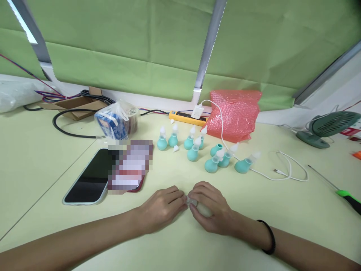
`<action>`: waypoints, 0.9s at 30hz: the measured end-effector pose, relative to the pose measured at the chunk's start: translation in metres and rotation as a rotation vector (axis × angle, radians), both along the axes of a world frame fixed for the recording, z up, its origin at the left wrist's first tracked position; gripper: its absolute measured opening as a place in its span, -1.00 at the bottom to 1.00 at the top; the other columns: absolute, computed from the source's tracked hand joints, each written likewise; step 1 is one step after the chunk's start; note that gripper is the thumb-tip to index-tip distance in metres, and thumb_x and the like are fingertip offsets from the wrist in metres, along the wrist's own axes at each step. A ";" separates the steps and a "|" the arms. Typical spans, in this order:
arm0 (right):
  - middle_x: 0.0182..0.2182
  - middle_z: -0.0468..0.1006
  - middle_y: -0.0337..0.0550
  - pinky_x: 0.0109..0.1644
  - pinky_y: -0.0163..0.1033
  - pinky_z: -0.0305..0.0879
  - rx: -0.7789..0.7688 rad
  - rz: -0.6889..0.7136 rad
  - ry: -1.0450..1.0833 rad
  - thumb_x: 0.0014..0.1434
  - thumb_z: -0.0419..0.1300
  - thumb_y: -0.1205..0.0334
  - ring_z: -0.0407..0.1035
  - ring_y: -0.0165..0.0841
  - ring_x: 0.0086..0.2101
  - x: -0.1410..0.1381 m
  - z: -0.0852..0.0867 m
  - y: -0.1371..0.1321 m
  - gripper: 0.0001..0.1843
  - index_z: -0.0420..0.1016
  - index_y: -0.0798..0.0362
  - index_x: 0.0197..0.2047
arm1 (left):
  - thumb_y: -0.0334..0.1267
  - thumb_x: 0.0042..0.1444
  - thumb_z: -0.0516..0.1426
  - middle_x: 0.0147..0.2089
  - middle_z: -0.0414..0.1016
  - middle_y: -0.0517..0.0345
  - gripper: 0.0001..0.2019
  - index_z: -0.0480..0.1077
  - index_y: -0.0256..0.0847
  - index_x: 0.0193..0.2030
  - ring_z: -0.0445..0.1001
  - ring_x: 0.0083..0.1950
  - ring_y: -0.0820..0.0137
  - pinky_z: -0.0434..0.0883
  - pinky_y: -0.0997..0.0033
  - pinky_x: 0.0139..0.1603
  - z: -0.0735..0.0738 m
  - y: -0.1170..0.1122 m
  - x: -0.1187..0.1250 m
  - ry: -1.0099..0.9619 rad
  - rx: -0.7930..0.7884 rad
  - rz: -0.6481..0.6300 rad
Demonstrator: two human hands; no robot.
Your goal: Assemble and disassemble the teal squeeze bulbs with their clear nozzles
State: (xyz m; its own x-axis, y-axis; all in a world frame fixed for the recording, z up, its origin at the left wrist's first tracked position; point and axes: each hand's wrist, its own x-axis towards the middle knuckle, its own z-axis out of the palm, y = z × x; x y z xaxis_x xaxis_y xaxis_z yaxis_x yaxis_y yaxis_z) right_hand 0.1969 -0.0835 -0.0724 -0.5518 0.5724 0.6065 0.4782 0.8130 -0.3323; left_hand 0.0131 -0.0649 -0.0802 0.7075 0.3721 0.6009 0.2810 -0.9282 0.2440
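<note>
My left hand (163,206) and my right hand (211,207) meet low over the table, fingers curled in. Between their fingertips is a small clear plastic piece (193,201), mostly covered by the fingers. Both hands are closed on it, the left at one end and the right at the other. Beyond them stand several teal bulb nasal aspirators (193,153) with clear necks and pale tips, some leaning. One teal bulb (216,149) has no clear neck on it. A loose white tip (176,148) lies among the aspirators, and another white tip (172,121) lies farther back.
Two phones, one dark-screened (88,180) and one red-cased (145,175), lie at left. A bagged blue package (113,122) is behind them. At the back are a yellow power strip (186,119) and pink bubble wrap (234,114). A white cable (267,177), screwdriver (342,193) and green fan (332,124) are right.
</note>
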 end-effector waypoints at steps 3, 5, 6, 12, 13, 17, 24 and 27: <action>-0.45 0.41 -0.13 -0.32 -0.18 0.29 0.019 -0.020 -0.033 -0.07 0.10 0.49 0.25 -0.34 -0.37 0.000 0.000 0.000 -0.78 0.32 0.11 -0.28 | -0.47 0.08 0.03 -0.39 0.41 0.04 -0.94 0.27 -0.37 -0.28 0.32 -0.39 0.40 0.38 0.41 -0.43 -0.001 -0.001 0.000 -0.033 -0.024 0.007; -0.44 0.42 -0.12 -0.32 -0.16 0.29 0.047 -0.043 -0.046 -0.07 0.10 0.47 0.26 -0.32 -0.35 0.000 -0.002 -0.001 -0.78 0.33 0.11 -0.28 | -0.47 0.08 0.03 -0.38 0.41 0.06 -0.92 0.26 -0.37 -0.25 0.32 -0.40 0.41 0.38 0.41 -0.43 -0.001 -0.001 0.001 -0.036 -0.035 0.015; -0.42 0.43 -0.11 -0.32 -0.15 0.29 0.060 -0.053 -0.044 -0.07 0.11 0.46 0.26 -0.31 -0.35 0.000 -0.002 -0.002 -0.76 0.33 0.11 -0.26 | -0.47 0.08 0.03 -0.37 0.41 0.06 -0.90 0.25 -0.36 -0.23 0.32 -0.40 0.41 0.38 0.41 -0.43 0.000 -0.002 0.001 -0.034 -0.033 0.018; -0.27 0.46 0.00 -0.27 -0.11 0.31 0.226 -0.102 0.022 -0.08 0.14 0.46 0.32 -0.26 -0.29 0.006 0.028 0.001 -0.53 0.22 0.15 -0.04 | -0.44 0.11 -0.01 -0.36 0.38 0.03 -0.86 0.23 -0.37 -0.17 0.30 -0.37 0.39 0.37 0.40 -0.41 0.004 -0.001 0.000 0.036 -0.018 0.025; -0.27 0.46 0.00 -0.26 -0.12 0.32 0.284 -0.128 0.024 -0.09 0.15 0.47 0.33 -0.26 -0.28 0.010 0.042 0.004 -0.54 0.24 0.14 -0.05 | -0.44 0.12 -0.02 -0.37 0.37 0.03 -0.86 0.24 -0.37 -0.17 0.29 -0.38 0.39 0.37 0.40 -0.43 0.005 0.000 -0.001 0.061 -0.017 0.029; -0.36 0.48 -0.10 -0.32 -0.20 0.31 0.507 -0.406 0.037 -0.07 0.16 0.42 0.37 -0.30 -0.35 0.033 0.106 0.029 -0.77 0.36 0.04 -0.27 | -0.43 0.12 -0.04 -0.40 0.33 0.02 -0.87 0.26 -0.38 -0.20 0.24 -0.41 0.39 0.33 0.40 -0.47 0.005 0.000 -0.001 0.123 0.016 0.052; -0.47 0.48 -0.14 -0.49 -0.30 0.18 -0.153 -0.630 -0.607 0.00 0.09 0.13 0.36 -0.29 -0.44 0.061 0.146 0.114 -0.73 0.38 0.09 -0.24 | -0.49 0.10 -0.04 -0.43 0.29 0.04 -0.85 0.23 -0.42 -0.17 0.21 -0.44 0.39 0.27 0.39 -0.50 0.001 0.000 0.001 0.159 0.111 0.044; -0.51 0.46 -0.12 -0.55 -0.32 0.12 -0.460 -0.610 -0.906 -0.13 0.21 0.06 0.34 -0.31 -0.53 0.057 0.139 0.141 -0.65 0.41 0.14 -0.32 | -0.47 0.10 -0.02 -0.40 0.31 0.03 -0.86 0.23 -0.38 -0.17 0.23 -0.41 0.39 0.30 0.40 -0.45 0.001 0.000 0.000 0.097 0.047 0.026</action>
